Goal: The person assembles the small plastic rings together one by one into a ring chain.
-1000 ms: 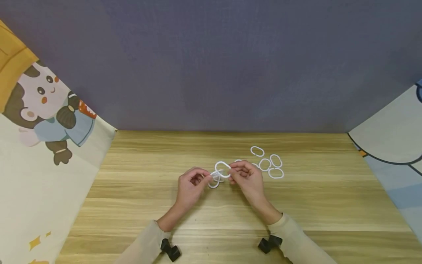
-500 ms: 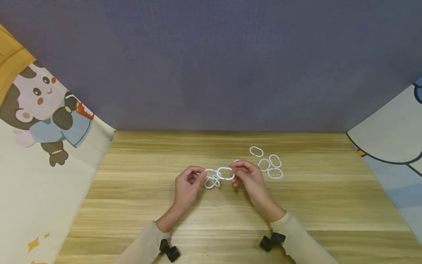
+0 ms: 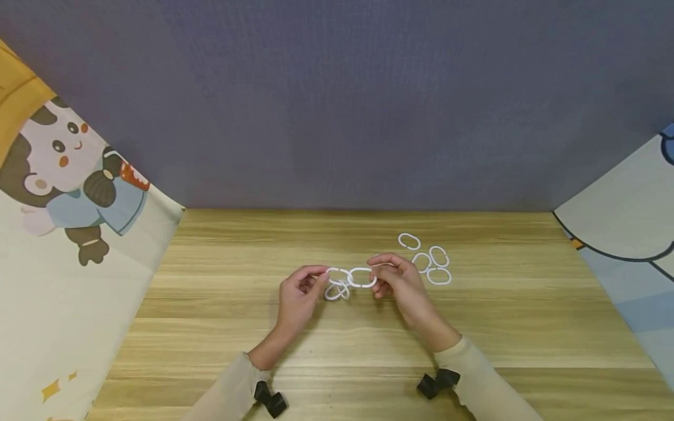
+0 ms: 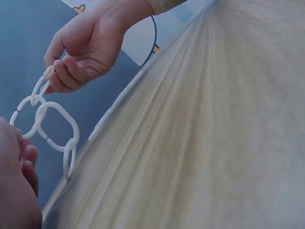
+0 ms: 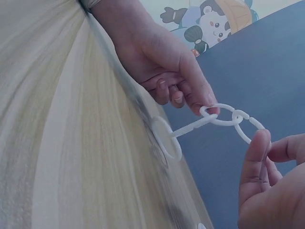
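A short chain of white plastic C-shaped links hangs between my two hands above the table. My left hand (image 3: 298, 295) pinches one link (image 5: 224, 123) between thumb and fingers. Hooked through it is an end link (image 3: 362, 268), whose far end my right hand (image 3: 404, 289) pinches. From the left-hand link another link (image 4: 73, 121) dangles, with a further link (image 4: 66, 167) below it. The link between the hands lies nearly level in the head view. Fingertips cover the outer ends of both pinched links.
Several loose white links (image 3: 439, 284) lie on the wooden table (image 3: 337, 362) beyond and right of my right hand. A grey-blue panel (image 3: 368, 117) rises behind the table. Walls with cartoon prints (image 3: 121, 199) flank it.
Over the last second my hands have drawn slightly apart. The right-hand link has swung from tilted and overlapping to lined up with the left-hand link. Little differs from half a second ago.
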### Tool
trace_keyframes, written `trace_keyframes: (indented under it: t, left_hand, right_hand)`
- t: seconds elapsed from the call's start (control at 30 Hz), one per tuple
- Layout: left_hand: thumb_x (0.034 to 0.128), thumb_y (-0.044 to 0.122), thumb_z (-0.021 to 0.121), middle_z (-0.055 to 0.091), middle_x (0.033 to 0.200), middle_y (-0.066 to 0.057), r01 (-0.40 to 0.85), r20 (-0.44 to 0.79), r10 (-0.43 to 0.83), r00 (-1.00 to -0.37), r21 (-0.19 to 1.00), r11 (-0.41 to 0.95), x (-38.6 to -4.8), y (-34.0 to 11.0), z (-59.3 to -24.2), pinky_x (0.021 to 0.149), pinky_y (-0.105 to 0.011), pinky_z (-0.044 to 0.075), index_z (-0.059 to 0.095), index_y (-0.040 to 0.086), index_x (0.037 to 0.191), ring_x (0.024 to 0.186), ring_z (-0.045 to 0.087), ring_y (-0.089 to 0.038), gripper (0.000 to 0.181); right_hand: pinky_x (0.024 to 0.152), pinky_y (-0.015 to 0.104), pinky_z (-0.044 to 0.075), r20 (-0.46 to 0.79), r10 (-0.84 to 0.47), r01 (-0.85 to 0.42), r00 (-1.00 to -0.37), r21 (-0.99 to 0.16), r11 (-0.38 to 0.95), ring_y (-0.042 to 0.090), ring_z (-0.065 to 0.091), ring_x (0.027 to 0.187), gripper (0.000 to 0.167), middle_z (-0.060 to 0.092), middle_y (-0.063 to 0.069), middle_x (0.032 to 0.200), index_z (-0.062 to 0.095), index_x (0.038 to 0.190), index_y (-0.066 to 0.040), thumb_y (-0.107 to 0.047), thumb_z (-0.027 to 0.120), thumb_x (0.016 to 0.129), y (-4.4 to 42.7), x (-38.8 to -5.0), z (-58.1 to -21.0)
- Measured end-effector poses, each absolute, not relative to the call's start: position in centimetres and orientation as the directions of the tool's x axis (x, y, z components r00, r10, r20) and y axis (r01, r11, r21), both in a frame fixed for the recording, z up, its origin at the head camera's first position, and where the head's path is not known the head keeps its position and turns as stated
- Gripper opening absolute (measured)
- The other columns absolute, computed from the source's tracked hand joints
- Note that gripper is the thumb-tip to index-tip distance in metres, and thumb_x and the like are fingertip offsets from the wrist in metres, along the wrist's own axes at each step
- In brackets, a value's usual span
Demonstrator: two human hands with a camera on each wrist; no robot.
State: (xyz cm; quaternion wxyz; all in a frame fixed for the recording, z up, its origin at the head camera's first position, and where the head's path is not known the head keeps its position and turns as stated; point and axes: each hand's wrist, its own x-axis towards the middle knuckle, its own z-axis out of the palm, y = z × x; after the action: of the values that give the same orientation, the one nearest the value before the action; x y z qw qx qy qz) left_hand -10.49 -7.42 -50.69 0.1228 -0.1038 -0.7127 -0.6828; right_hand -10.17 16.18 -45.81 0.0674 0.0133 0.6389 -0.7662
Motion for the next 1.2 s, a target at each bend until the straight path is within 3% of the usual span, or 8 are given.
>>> trace_keyframes:
  t: [0.17,0.37,0.57,0.77,1.0,1.2]
  left_hand:
    - [0.0968,-0.002,0.083,0.078,0.091,-0.018,0.270,0.268,0.030,-0.963,0.959,0.085,-10.6,-7.5,-50.8,0.061,-0.016,0.051,0.082,-0.002,0.106,0.072,0.064,-0.006,0.009]
    - [0.0953,-0.003,0.084,0.077,0.103,-0.016,0.263,0.253,0.087,-0.963,0.956,0.130,-10.8,-7.4,-50.7,0.064,-0.017,0.052,0.082,0.002,0.106,0.078,0.065,-0.009,0.012]
    - [0.0957,-0.003,0.083,0.077,0.104,-0.013,0.253,0.244,0.081,-0.967,0.958,0.136,-11.1,-7.0,-50.5,0.065,-0.017,0.051,0.082,0.003,0.107,0.081,0.066,-0.010,0.013]
    - [0.0915,-0.004,0.087,0.075,0.101,-0.014,0.339,0.334,0.063,-0.940,0.934,0.112,-11.2,-6.6,-50.5,0.061,-0.017,0.051,0.080,0.002,0.107,0.077,0.065,-0.009,0.018]
    - [0.0878,-0.005,0.090,0.074,0.098,-0.012,0.505,0.498,0.086,-0.863,0.856,0.110,-10.9,-6.4,-50.1,0.057,-0.017,0.050,0.080,0.006,0.105,0.071,0.060,-0.006,0.022]
    - [0.0868,-0.006,0.091,0.073,0.099,-0.013,0.545,0.537,0.093,-0.838,0.832,0.105,-10.6,-6.2,-49.7,0.054,-0.018,0.051,0.082,0.005,0.103,0.068,0.059,-0.008,0.021]
  right_hand:
    - [0.057,0.022,0.058,-0.106,-0.085,0.120,-0.991,-0.975,-0.187,0.009,0.065,0.063,0.023,0.071,0.003,0.076,0.063,0.122,0.017,0.005,0.062,0.102,16.3,-10.2,-45.6]
    - [0.057,0.022,0.058,-0.098,-0.098,0.116,-0.990,-0.973,-0.198,0.010,0.066,0.063,0.022,0.071,0.004,0.077,0.063,0.122,0.016,0.006,0.063,0.102,16.7,-10.6,-45.4]
    - [0.058,0.022,0.058,-0.103,-0.114,0.124,-0.988,-0.972,-0.201,0.010,0.066,0.064,0.022,0.071,0.003,0.077,0.062,0.123,0.015,0.006,0.063,0.103,17.0,-11.1,-45.3]
    - [0.058,0.022,0.058,-0.108,-0.124,0.132,-0.986,-0.971,-0.200,0.009,0.066,0.064,0.022,0.072,0.003,0.077,0.062,0.123,0.013,0.005,0.063,0.103,17.3,-11.5,-45.1]
    - [0.058,0.021,0.057,-0.119,-0.149,0.146,-0.982,-0.971,-0.191,0.008,0.066,0.064,0.021,0.074,0.003,0.078,0.061,0.123,0.013,0.005,0.063,0.103,17.2,-11.4,-45.0]
    - [0.057,0.020,0.057,-0.149,-0.181,0.183,-0.972,-0.965,-0.189,0.008,0.066,0.064,0.017,0.074,0.002,0.079,0.061,0.119,0.007,0.004,0.063,0.103,16.9,-11.3,-45.1]
